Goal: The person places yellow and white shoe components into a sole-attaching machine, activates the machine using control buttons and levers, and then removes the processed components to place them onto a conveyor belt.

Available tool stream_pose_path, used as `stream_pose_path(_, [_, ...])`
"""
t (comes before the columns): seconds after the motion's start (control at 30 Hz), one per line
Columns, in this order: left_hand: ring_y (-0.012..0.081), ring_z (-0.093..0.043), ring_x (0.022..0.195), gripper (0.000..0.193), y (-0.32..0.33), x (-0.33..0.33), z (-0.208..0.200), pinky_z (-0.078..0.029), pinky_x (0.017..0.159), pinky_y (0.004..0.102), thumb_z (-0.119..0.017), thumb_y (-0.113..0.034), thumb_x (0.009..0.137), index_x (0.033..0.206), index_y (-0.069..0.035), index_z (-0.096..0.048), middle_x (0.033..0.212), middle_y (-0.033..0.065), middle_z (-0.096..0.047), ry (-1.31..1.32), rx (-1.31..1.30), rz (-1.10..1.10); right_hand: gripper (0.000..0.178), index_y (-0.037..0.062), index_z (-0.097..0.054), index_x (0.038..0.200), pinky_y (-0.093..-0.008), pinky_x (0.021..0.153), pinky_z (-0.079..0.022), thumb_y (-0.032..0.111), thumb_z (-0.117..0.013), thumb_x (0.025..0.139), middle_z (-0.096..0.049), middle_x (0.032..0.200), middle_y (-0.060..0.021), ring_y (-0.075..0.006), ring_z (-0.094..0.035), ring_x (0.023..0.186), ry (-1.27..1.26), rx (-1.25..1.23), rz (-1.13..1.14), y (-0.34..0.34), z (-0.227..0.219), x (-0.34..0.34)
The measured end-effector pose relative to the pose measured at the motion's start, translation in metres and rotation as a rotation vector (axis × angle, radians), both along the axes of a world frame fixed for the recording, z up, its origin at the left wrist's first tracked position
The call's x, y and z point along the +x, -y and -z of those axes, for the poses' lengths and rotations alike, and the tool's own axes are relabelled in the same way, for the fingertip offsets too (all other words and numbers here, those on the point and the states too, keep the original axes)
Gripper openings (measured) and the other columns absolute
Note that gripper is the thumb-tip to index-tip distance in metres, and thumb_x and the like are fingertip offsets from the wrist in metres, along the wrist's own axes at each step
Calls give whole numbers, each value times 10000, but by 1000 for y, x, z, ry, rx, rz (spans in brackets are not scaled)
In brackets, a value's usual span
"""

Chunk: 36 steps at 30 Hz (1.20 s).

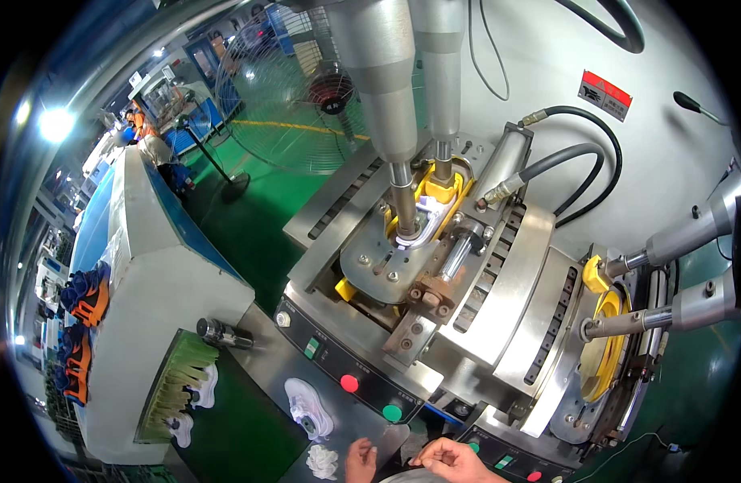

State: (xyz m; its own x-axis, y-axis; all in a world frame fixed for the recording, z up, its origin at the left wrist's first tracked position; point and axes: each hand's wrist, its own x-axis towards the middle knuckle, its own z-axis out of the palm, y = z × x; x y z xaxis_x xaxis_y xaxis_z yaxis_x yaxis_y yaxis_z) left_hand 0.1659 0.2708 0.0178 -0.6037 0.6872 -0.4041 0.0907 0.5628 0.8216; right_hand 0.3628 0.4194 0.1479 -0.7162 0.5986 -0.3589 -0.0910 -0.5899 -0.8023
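At the bottom edge my left hand (361, 461) shows only in part, its fingers loosely bent and slightly apart with nothing visible in them. My right hand (457, 462) is beside it, thumb and fingers drawn together in a pinch; whatever lies between them is hidden. Nearest to my left hand are a crumpled white wad (322, 462) and a pale lavender shoe (308, 408) on the metal ledge. In the press's left station, a white-and-lavender shoe (426, 224) sits under two steel rams, beside yellow pads (442, 189). The right station holds a yellow mould (605, 346) with no shoe visible.
A control panel with a red button (349, 383) and green button (392, 413) runs along the press front. A dark cylinder (224, 333) lies by a conveyor tunnel with bristle curtain (174, 386). Orange-and-navy shoes (76, 362) rest farther left. A fan (322, 97) stands behind.
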Motion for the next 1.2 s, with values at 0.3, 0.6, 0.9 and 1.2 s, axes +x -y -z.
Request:
stream_pose_path(0.3, [223,-597,927,256,56,-38,103,-490,827,353,-633,-90,894,1142,-44,-589,1026,83,-609,-129,158,75,120,51,-533,927,-267,786,-488,19,-648,922,-631,906,-40,-132,-632,930,-27,-117,4,-2,-18,-12])
stream_pose_path(0.6, [242,-590,873,163,27,-32,54,-481,779,372,-582,-69,915,1072,-33,-608,956,95,-613,-294,101,141,94,63,-545,954,-241,752,-468,43,-634,931,-634,945,-27,-96,-588,872,-52,-55,48,-3,-19,-16])
stream_pose_path(0.9, [220,-652,941,308,64,-81,19,-529,818,326,-648,-70,909,1196,3,-565,1050,131,-646,-134,118,-229,41,0,-555,935,-325,886,-518,-16,-592,926,-679,1017,-152,-202,-661,987,18,209,-172,10,8,-71])
stream_pose_path(1.2, [377,-617,939,442,234,-303,115,-508,851,448,-658,-86,859,1266,15,-518,1180,239,-565,-631,-101,-444,163,26,-542,874,-316,785,-545,151,-617,949,-679,836,-117,-189,-667,795,518,322,-9,111,26,-90])
